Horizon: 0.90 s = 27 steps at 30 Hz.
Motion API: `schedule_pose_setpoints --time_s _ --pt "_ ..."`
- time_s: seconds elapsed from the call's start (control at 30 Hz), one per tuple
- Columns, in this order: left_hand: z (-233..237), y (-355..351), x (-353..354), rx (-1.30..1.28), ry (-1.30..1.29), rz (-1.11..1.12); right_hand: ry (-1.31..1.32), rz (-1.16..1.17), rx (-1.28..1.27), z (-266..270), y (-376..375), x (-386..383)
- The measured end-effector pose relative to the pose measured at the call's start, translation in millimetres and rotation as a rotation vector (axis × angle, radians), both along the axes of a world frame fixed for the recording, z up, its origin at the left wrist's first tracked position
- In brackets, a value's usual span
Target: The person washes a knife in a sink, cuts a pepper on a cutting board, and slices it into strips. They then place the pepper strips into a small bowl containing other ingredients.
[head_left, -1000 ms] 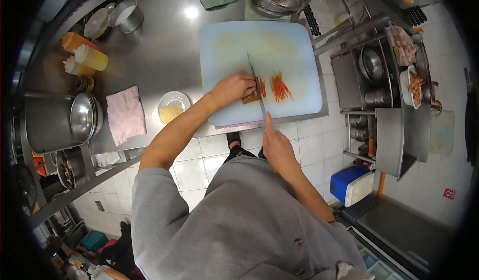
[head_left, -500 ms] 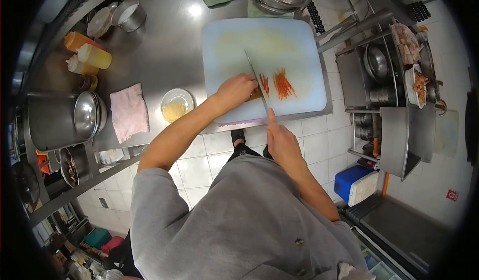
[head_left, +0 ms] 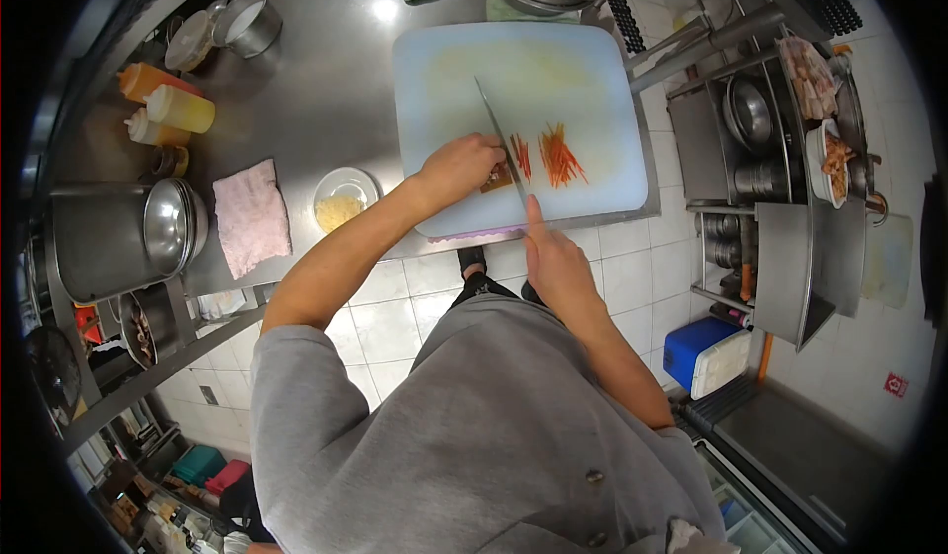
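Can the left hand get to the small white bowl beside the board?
Likely yes: the small white bowl lies near the left hand, nothing between them, though that hand pins a carrot piece.

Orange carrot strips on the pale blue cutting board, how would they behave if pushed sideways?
The orange carrot strips lie thin and loose, so they would probably scatter rather than move together. So fine, they are likely light. The pale blue cutting board looks smooth, so they should slide.

Light: bright, from overhead, I judge.
Glare: white spot on the grey stainless steel counter (head_left: 383, 8).
Edges: fisheye bend, black corners.
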<state>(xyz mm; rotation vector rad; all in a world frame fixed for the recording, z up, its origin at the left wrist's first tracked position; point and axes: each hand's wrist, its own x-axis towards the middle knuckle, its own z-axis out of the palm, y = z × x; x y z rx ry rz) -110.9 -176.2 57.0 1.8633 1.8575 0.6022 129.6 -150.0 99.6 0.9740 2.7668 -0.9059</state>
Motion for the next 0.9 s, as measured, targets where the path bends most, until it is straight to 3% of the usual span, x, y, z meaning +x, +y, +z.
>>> schedule_pose_setpoints --time_s 0.07,0.27,0.47,0.57,0.77,0.9 --pt "2.9 0.3 -1.1 -0.009 -0.008 0.011 -0.058 0.029 -0.016 21.1 0.8 7.2" --pt "-0.3 -2.2 -1.3 0.028 0.011 0.019 0.022 0.004 0.047 -12.1 -0.2 -2.8" --pt "2.4 -4.5 -0.2 0.002 -0.030 0.029 -0.098 0.033 -0.027 25.1 -4.5 8.8" --pt "-4.8 -4.1 -1.0 0.027 0.030 0.023 0.079 0.023 0.073 -17.5 -0.8 0.0" --pt "-1.6 -6.3 -0.5 0.047 0.000 0.016 -0.109 0.033 -0.013 20.5 -4.5 5.5" --pt "-5.8 -6.4 -1.9 0.079 0.012 0.042 0.025 0.034 0.047 -8.7 1.7 -6.3"
